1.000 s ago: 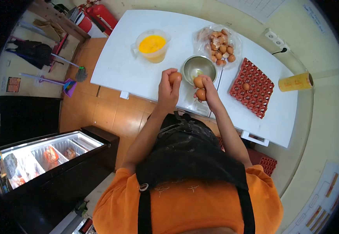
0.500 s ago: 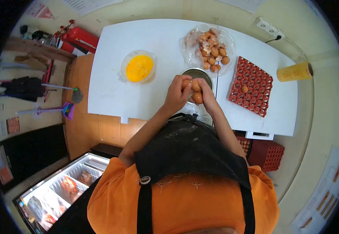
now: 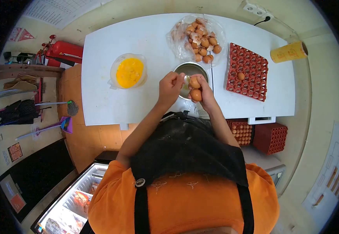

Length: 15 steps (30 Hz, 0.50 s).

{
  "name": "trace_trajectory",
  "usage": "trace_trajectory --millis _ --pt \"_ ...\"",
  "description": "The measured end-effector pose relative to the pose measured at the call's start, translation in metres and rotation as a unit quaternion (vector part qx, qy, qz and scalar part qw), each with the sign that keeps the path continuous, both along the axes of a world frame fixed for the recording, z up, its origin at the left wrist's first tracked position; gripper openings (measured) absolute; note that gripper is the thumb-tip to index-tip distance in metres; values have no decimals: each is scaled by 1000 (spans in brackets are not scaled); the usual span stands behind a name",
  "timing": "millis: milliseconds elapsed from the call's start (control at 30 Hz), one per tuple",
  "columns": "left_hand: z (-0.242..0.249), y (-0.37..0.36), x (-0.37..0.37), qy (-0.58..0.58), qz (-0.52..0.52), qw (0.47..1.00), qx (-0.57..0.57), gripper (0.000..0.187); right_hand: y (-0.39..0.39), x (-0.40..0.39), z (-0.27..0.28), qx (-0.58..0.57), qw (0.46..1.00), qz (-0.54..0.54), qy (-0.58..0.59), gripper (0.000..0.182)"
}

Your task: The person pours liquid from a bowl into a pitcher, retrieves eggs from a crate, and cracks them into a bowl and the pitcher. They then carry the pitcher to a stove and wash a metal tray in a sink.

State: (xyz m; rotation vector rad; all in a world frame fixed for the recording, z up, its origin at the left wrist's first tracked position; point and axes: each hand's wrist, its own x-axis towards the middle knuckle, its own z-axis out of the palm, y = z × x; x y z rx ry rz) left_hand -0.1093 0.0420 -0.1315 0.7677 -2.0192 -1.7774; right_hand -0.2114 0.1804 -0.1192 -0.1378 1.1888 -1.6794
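Note:
My right hand [image 3: 205, 90] is closed around two brown eggs, an upper egg [image 3: 194, 82] and a lower egg [image 3: 195, 94], over the right side of a round metal bowl [image 3: 203, 67]. My left hand [image 3: 170, 88] is at the bowl's left edge, its fingers curled in and the thumb pointing toward the eggs. Whatever it may hold is hidden. Part of the bowl's inside shows between the hands. To the left stands a clear plastic jug [image 3: 112, 78] with yolks and whites [image 3: 129, 73] in it.
Behind the bowl lies a clear plastic bag [image 3: 177, 37] of brown eggshells [image 3: 202, 41]. A red egg tray [image 3: 251, 58] with one egg [image 3: 241, 76] lies at right, near a yellow roll [image 3: 288, 52]. More eggs [image 3: 241, 132] and stacked red trays [image 3: 271, 138] sit below the table's edge.
My hands have moved apart, the left one going left. The egg that showed at my left fingers is out of sight; two eggs stay in my right hand. The view has shifted.

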Motion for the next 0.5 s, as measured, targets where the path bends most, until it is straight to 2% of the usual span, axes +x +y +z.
trace_trajectory --millis 33,67,133,167,233,367,433,500 --pt "5 -4 3 -30 -29 998 -51 20 -1 0 -1 0 1000 0 0 26" --pt "10 -5 3 -30 -29 998 -51 20 -2 0 -2 -2 1000 4 10 26" --pt "20 -6 2 19 -127 991 -47 26 -7 0 -6 -4 1000 8 18 25" --pt "26 -9 3 18 -125 991 -45 26 -12 1 -10 -2 1000 6 30 25" --pt "36 -18 4 -53 -213 976 -4 32 -16 5 -9 -1 999 5 41 24" --pt "24 -21 0 -91 -218 971 -26 27 -19 5 -12 23 999 0 32 24" --pt "17 -16 -4 -132 -189 961 -156 24 -18 2 -21 43 998 -14 39 23" --pt "13 -18 -11 -126 -196 965 -120 24 -15 0 -26 20 999 -17 19 23"
